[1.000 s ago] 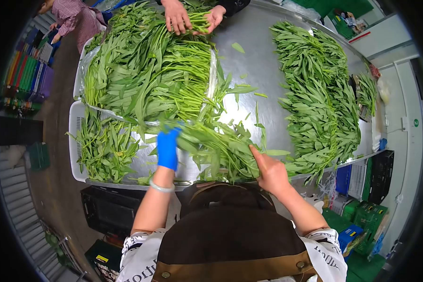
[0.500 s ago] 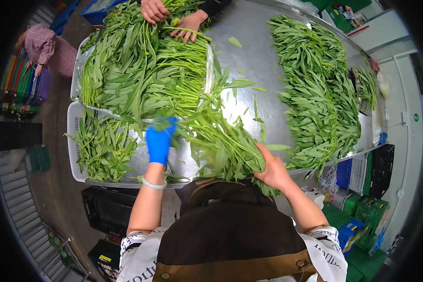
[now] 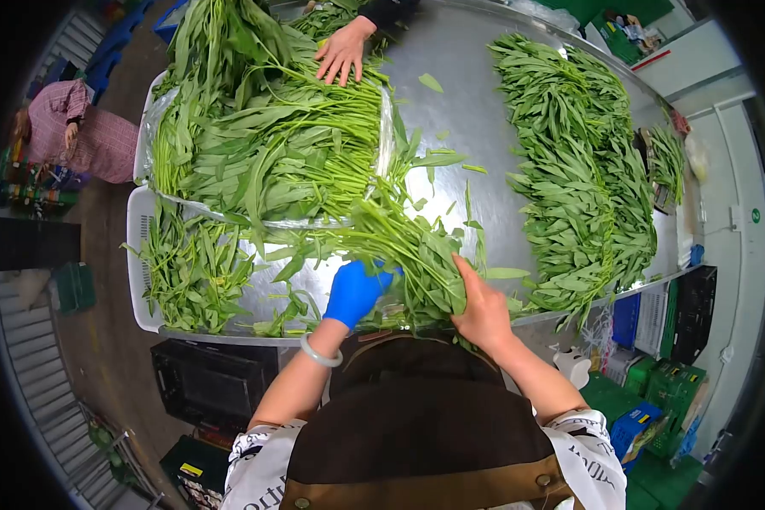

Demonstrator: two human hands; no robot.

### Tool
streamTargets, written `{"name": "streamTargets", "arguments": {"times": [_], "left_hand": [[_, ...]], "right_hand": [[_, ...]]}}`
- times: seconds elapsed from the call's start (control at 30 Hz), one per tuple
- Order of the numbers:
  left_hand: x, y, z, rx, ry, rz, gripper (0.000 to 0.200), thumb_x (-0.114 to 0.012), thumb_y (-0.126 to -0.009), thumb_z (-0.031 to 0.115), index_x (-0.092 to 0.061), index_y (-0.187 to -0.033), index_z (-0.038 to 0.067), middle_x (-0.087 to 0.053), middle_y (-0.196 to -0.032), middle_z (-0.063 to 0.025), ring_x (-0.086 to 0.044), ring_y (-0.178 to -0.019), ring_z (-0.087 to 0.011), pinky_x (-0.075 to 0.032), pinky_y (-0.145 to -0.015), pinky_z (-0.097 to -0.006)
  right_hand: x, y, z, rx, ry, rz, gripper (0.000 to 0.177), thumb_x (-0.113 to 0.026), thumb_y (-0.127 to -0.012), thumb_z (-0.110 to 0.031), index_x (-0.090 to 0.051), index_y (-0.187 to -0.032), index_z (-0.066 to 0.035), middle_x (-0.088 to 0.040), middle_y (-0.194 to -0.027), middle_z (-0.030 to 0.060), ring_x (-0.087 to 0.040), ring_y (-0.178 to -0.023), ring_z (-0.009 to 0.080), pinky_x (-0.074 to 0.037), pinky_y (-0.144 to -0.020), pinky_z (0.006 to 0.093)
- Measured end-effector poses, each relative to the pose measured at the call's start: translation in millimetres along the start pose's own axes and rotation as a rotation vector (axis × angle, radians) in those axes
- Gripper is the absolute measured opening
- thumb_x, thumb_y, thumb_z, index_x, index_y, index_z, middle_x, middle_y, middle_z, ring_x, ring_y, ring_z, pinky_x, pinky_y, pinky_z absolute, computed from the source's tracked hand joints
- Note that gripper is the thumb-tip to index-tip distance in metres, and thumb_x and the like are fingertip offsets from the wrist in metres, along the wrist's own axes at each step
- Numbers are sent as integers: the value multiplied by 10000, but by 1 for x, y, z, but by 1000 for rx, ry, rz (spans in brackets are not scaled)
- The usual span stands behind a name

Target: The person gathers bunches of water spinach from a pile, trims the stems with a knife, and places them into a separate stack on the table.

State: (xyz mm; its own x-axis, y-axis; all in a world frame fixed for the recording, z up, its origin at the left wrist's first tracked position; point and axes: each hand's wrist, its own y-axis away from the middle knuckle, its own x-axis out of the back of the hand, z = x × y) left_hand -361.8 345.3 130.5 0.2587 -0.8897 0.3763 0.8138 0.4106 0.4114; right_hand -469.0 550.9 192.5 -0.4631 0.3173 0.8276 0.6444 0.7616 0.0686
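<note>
A bunch of leafy green stems (image 3: 412,255) lies over the near edge of the metal table. My right hand (image 3: 483,313) is wrapped round its right side. My left hand (image 3: 357,293), in a blue glove, is at the bunch's left underside; its fingertips are partly hidden by stems, so its grip is unclear. Beyond them, a large pile of greens (image 3: 314,153) fills a plastic-lined white crate. Loose leaves (image 3: 197,272) fill part of a second white crate (image 3: 143,293) at the left. Long rows of greens (image 3: 569,178) lie on the right of the table.
Across the table (image 3: 450,93), a co-worker's hand (image 3: 342,53) rests on the piled greens. Another person in a checked garment (image 3: 89,132) stands at far left. Black crates (image 3: 208,378) are below the table's near edge; green crates (image 3: 671,382) stand at lower right.
My left hand has moved right and nearer to me, under the bunch. My right hand has stayed almost in place. The co-worker's other hand is out of sight, and greens there are lifted up.
</note>
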Motion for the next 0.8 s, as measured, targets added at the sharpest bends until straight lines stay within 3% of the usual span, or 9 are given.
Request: {"name": "streamTargets", "arguments": {"times": [0.13, 0.2, 0.27, 0.3, 0.33, 0.4, 0.6, 0.7, 0.8], "left_hand": [[40, 6, -14, 54, 713, -313, 306, -660, -813, 283, -661, -961, 15, -655, -811, -81, -634, -686, -197, -516, -615, -382], [63, 2, -54, 180, 1097, -74, 314, -598, -860, 303, -647, -1026, 40, -653, -904, -79, -633, -813, -178, -511, -695, -338], [87, 14, -24, 111, 1459, 122, 294, -562, -883, 306, -637, -1030, 63, -642, -942, -63, -616, -896, -176, -496, -770, -322], [94, -3, -57, -348, 1583, -229, 284, -570, -889, 312, -616, -1047, 81, -638, -929, -55, -619, -877, -190, -491, -806, -312], [106, -3, -61, -250, 1572, -197, 272, -582, -900, 330, -600, -1040, 97, -628, -941, -42, -604, -928, -188, -489, -828, -313], [103, 0, -57, 88, 1223, 211, 339, -578, -913, 315, -577, -1147, 69, -628, -1018, -36, -594, -946, -179, -487, -831, -310], [38, 9, -27, 44, 766, -248, 491, -601, -896, 252, -492, -1317, 22, -613, -1155, -76, -598, -1023, -162, -481, -849, -288], [15, 2, -1, -31, 521, 4, 460, -653, -844, 205, -541, -1247, 15, -626, -1109, -71, -612, -941, -143, -488, -785, -285], [38, -4, 1, 113, 837, 160, 282, -706, -799, 100, -650, -1060, 12, -648, -920, -25, -595, -821, -115, -482, -737, -279]], "right_hand": [[6, 0, 11, -172, -105, -108, 902, -741, -596, 9, -359, -1403, -118, -632, -1090, 225, -623, -956, 401, -520, -796, 425], [12, -2, 17, -262, -173, -164, 873, -731, -614, 3, -366, -1401, -93, -644, -1070, 240, -629, -966, 405, -513, -832, 408], [13, -1, 19, -294, -206, -181, 853, -707, -627, -2, -365, -1403, -95, -654, -1041, 242, -641, -967, 388, -506, -850, 389], [13, -1, 19, -298, -221, -186, 852, -706, -627, -2, -366, -1402, -96, -654, -1043, 243, -641, -967, 387, -505, -853, 390], [14, -1, 19, -303, -235, -190, 851, -705, -627, -1, -367, -1402, -98, -653, -1045, 243, -642, -968, 385, -504, -855, 390], [15, -2, 16, -316, -245, -183, 856, -713, -622, 3, -368, -1399, -95, -654, -1038, 240, -638, -964, 392, -505, -850, 401], [9, -1, 5, -91, -63, -65, 868, -705, -607, 23, -372, -1395, -127, -634, -1079, 220, -624, -931, 407, -521, -764, 437], [10, -1, 5, 18, 74, -69, 878, -699, -586, 44, -386, -1389, -125, -625, -1105, 211, -630, -915, 389, -526, -739, 430], [13, 1, 17, 25, 109, -30, 889, -711, -575, 47, -391, -1386, -125, -628, -1091, 203, -632, -898, 382, -528, -725, 428]]}}
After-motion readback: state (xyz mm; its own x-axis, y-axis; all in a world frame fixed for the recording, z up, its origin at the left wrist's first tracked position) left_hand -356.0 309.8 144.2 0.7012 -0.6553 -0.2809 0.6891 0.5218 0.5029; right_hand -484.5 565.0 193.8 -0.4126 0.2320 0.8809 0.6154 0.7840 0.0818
